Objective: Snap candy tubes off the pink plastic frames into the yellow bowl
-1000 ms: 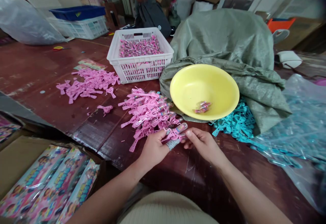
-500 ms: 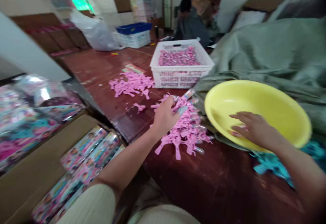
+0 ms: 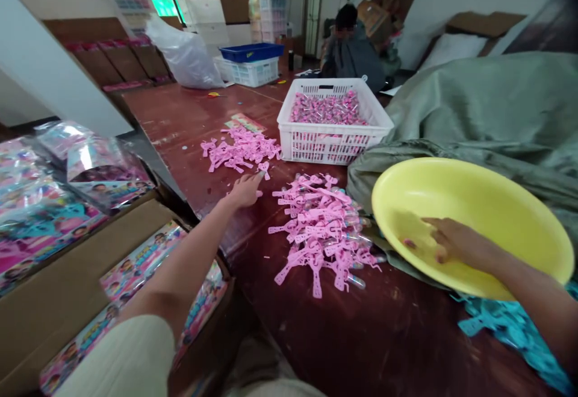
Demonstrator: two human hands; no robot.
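Observation:
My left hand (image 3: pixel 246 191) is low over the table, fingers stretched forward beside a loose heap of pink plastic pieces (image 3: pixel 239 150). It looks open, though a small pink piece may lie under it. To its right is a larger pile of pink paddle-shaped pieces (image 3: pixel 316 228) with clear tubes among them. Inside a yellow basin (image 3: pixel 478 186), my right hand (image 3: pixel 458 240) reaches down with its index finger extended and the fingers apart. A small dark pink bit (image 3: pixel 410 243) lies on the basin's bottom close to the fingertips.
A white crate (image 3: pixel 334 138) of small pink-capped items stands behind the piles. Turquoise pieces (image 3: pixel 501 325) lie under the basin's near side. At left is a carton (image 3: pixel 76 276) of printed packs. Green cloth (image 3: pixel 487 96) covers the right; a person (image 3: pixel 352 53) sits beyond.
My left hand has let go of the pink piece with a clear tube at the larger pile and moved left to the loose heap. My right hand stays in the basin.

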